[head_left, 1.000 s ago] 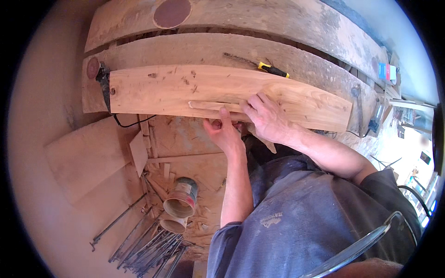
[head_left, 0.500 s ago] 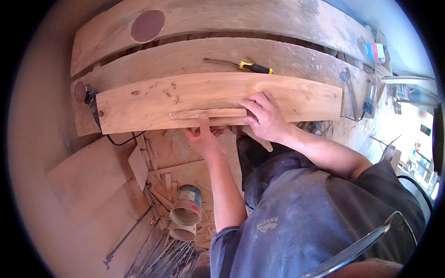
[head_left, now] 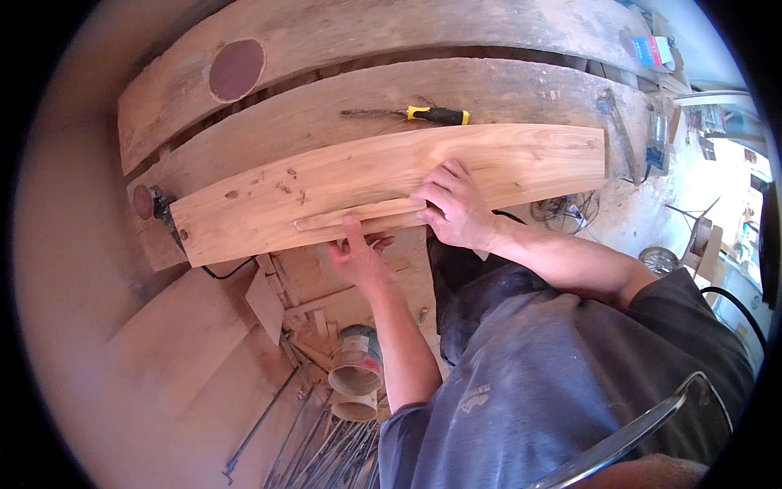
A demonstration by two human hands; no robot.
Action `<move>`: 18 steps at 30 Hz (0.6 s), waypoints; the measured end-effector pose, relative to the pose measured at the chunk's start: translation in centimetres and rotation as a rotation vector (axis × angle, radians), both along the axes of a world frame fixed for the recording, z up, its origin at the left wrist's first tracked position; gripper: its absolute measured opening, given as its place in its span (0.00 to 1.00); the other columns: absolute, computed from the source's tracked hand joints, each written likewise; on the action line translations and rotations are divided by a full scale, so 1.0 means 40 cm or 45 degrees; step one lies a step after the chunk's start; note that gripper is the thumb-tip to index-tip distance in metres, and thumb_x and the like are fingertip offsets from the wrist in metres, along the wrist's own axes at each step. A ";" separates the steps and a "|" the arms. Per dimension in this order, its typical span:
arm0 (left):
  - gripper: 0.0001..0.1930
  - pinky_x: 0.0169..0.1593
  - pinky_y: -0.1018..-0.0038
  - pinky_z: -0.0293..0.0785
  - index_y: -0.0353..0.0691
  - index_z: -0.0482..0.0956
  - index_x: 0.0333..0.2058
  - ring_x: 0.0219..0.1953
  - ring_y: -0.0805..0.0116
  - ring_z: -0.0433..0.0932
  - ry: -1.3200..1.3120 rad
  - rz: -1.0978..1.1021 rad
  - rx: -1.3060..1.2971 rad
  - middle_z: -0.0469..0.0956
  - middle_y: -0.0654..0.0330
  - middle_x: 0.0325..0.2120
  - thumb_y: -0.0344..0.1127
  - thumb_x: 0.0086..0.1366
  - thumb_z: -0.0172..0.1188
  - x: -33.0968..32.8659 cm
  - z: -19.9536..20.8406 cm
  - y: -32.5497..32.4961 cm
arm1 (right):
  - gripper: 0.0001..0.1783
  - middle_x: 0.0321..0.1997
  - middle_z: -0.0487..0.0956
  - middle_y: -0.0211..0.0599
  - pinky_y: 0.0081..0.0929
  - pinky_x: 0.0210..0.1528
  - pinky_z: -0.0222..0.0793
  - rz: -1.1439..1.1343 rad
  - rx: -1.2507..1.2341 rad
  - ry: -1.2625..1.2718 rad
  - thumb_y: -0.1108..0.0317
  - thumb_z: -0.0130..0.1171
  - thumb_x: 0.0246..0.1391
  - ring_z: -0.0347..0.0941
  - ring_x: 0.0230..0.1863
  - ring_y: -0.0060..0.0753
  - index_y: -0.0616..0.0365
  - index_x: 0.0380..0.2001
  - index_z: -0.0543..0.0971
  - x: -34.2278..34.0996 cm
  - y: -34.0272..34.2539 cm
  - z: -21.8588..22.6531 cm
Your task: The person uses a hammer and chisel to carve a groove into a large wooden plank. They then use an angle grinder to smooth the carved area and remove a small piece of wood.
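Pinching a wooden strip [head_left: 383, 210] with fingers of the right hand [head_left: 461, 210] — clasping a long board [head_left: 521, 159] by its edge in left hand [head_left: 358, 259] fingers.

The board [head_left: 538, 155] is pale, bare wood, smooth and softly matt, with visible grain and a few dark knots. The strip [head_left: 383, 209] is unvarnished wood too. Beneath, the counter [head_left: 521, 85] is rougher timber, worn, dull and stained. A maroon sanding disc [head_left: 237, 71] looks matt and gritty. The tool's handle [head_left: 444, 116] appears to be yellow and black plastic; its shank [head_left: 371, 112] is dark and dull. The shirt [head_left: 521, 367] is matt cloth, dusty in patches. The rods [head_left: 262, 424] look like dull metal; the glasses [head_left: 623, 432] shine.
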State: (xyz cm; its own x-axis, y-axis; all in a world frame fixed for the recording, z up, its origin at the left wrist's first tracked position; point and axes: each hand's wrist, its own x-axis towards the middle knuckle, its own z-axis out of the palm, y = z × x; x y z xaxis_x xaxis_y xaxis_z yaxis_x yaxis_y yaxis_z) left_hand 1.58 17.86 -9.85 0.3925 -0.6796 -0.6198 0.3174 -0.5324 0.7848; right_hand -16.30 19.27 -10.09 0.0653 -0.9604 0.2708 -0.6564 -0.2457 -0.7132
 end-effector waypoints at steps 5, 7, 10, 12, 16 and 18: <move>0.27 0.27 0.72 0.79 0.38 0.67 0.62 0.28 0.68 0.80 -0.102 0.040 0.090 0.79 0.56 0.38 0.39 0.69 0.64 0.031 0.018 -0.016 | 0.16 0.33 0.73 0.33 0.41 0.47 0.65 0.083 0.006 0.038 0.77 0.70 0.34 0.69 0.42 0.43 0.53 0.31 0.78 0.035 -0.016 0.018; 0.26 0.28 0.72 0.79 0.36 0.67 0.62 0.30 0.69 0.80 -0.038 0.100 0.008 0.80 0.56 0.39 0.36 0.69 0.64 0.081 0.012 -0.003 | 0.16 0.33 0.73 0.32 0.40 0.46 0.66 0.173 0.025 0.016 0.75 0.71 0.34 0.69 0.41 0.42 0.53 0.30 0.79 0.055 -0.004 0.035; 0.22 0.31 0.73 0.79 0.36 0.70 0.59 0.30 0.69 0.80 0.006 0.064 -0.115 0.81 0.57 0.37 0.33 0.70 0.62 0.093 0.042 0.031 | 0.16 0.32 0.72 0.31 0.39 0.45 0.66 0.250 -0.003 -0.099 0.73 0.72 0.34 0.69 0.40 0.41 0.52 0.30 0.79 0.077 0.042 0.057; 0.23 0.32 0.73 0.80 0.32 0.69 0.62 0.30 0.70 0.81 0.017 -0.022 -0.161 0.81 0.58 0.36 0.25 0.69 0.59 0.119 0.026 0.073 | 0.16 0.32 0.72 0.31 0.40 0.45 0.66 0.259 0.064 -0.091 0.74 0.72 0.34 0.69 0.39 0.41 0.52 0.30 0.79 0.055 0.078 0.039; 0.22 0.33 0.73 0.82 0.31 0.70 0.60 0.29 0.70 0.81 0.073 -0.001 -0.145 0.81 0.57 0.32 0.24 0.69 0.59 0.085 0.036 0.097 | 0.16 0.31 0.72 0.33 0.41 0.44 0.66 0.198 0.062 -0.035 0.75 0.71 0.34 0.69 0.37 0.43 0.53 0.30 0.79 0.019 0.078 0.039; 0.21 0.33 0.73 0.83 0.29 0.70 0.60 0.28 0.70 0.80 0.089 0.022 -0.183 0.80 0.58 0.31 0.24 0.69 0.60 0.067 0.037 0.081 | 0.16 0.31 0.73 0.35 0.41 0.43 0.67 0.153 0.029 -0.009 0.76 0.71 0.34 0.70 0.38 0.43 0.54 0.30 0.79 0.010 0.056 0.044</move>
